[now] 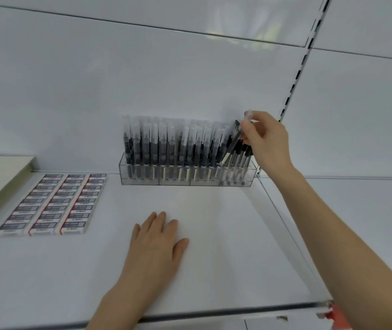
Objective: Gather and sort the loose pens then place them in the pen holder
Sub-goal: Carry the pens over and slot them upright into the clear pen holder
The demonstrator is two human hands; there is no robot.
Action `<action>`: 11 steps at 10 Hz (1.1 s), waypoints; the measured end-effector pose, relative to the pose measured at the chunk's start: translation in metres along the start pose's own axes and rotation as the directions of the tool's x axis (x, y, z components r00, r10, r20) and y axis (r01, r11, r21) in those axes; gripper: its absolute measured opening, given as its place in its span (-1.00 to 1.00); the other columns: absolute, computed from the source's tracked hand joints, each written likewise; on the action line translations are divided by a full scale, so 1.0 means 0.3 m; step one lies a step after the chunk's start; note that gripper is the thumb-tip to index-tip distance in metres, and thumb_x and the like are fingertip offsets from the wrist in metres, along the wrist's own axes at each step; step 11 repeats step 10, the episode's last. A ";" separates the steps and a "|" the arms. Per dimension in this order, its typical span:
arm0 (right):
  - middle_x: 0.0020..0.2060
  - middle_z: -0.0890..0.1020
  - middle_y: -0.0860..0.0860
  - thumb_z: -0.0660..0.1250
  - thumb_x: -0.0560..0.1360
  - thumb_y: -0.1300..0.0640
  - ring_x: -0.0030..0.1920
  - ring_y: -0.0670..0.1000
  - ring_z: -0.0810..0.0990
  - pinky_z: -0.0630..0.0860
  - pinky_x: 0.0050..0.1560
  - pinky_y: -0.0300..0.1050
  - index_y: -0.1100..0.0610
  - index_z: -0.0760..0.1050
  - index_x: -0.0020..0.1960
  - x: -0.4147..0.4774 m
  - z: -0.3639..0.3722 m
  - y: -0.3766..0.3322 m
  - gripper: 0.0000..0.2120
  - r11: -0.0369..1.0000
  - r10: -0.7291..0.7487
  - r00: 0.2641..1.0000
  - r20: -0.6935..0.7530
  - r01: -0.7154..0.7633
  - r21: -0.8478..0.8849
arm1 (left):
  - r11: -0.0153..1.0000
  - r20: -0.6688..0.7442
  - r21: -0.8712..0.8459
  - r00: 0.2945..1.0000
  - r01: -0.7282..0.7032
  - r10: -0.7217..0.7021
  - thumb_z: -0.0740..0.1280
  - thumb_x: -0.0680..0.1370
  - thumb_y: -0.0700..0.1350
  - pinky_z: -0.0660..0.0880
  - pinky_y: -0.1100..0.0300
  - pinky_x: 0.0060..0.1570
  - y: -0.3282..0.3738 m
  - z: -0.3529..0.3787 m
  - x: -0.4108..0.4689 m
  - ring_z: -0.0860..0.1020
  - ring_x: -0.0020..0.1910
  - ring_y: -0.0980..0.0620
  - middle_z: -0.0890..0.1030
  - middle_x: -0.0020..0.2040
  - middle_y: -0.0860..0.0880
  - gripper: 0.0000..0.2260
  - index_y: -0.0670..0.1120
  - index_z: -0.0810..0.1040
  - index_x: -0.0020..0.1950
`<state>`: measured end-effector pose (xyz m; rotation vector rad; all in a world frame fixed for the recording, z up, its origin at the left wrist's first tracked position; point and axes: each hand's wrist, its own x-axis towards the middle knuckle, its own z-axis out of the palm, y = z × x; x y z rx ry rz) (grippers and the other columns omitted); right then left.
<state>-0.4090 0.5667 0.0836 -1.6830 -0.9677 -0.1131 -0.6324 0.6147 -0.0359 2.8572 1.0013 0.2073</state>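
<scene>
Pens with black barrels and frosted translucent caps [166, 141] stand upright in tight rows inside the clear acrylic pen holder [173, 183]. The holder sits at the back of the white shelf [226, 234], against the pale rear panel [142, 79], probably so the rows stay square and cannot tip backward. The right hand [266, 141] reaches over the holder's right end, its fingers curled and pinching a black pen [232, 144]. That pen leans to the right with its lower tip at the holder's rim, most likely angled this way to find a free slot among shorter, darker-capped pens grouped at that end. A clear tip also pokes up above the fingers; whether it belongs to a second pen cannot be told. The left hand [157, 244] lies flat on the shelf, fingers straight and close together and holding nothing, seemingly a brace for the reach. Red, white and dark boxed erasers [52, 203] lie in three neat columns to the left, well apart from the holder. Sorting looks nearly finished.
</scene>
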 end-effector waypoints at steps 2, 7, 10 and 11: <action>-0.23 0.61 0.09 0.24 0.54 0.16 -0.15 0.17 0.63 0.55 0.00 0.14 0.14 0.50 -0.04 0.032 0.042 0.007 -0.91 0.992 -0.021 0.990 0.139 0.038 -0.120 | 0.999 -0.033 0.027 0.999 0.017 -0.016 0.08 0.40 0.11 0.58 -0.06 -0.24 0.002 0.000 -0.001 0.67 -0.10 -0.12 0.69 -0.09 -0.12 -0.60 -0.06 0.64 -0.16; -0.21 0.65 0.17 0.21 0.56 0.11 -0.15 0.13 0.62 0.52 -0.01 0.01 0.29 0.51 -0.07 0.016 0.106 0.048 -0.76 0.884 0.032 0.986 0.161 0.047 -0.466 | 1.000 -0.017 0.006 1.000 0.003 -0.003 0.08 0.39 0.10 0.58 -0.09 -0.24 -0.005 0.020 -0.002 0.67 -0.11 -0.13 0.69 -0.09 -0.13 -0.60 -0.07 0.65 -0.17; -0.21 0.67 0.12 0.30 0.51 0.04 -0.14 0.07 0.63 0.55 0.01 0.00 0.26 0.57 -0.04 -0.032 0.088 0.037 -0.73 0.907 0.155 0.973 0.172 -0.070 -0.416 | 0.997 -0.161 0.045 0.985 -0.057 0.064 0.08 0.38 0.11 0.58 -0.09 -0.26 -0.012 0.048 0.006 0.67 -0.12 -0.13 0.69 -0.10 -0.12 -0.59 -0.06 0.67 -0.18; -0.21 0.67 0.12 0.30 0.51 0.04 -0.14 0.07 0.63 0.55 0.01 0.00 0.26 0.57 -0.04 -0.032 0.088 0.037 -0.73 0.907 0.155 0.973 0.172 -0.070 -0.416 | 0.997 -0.161 0.045 0.985 -0.057 0.064 0.08 0.38 0.11 0.58 -0.09 -0.26 -0.012 0.048 0.006 0.67 -0.12 -0.13 0.69 -0.10 -0.12 -0.59 -0.06 0.67 -0.18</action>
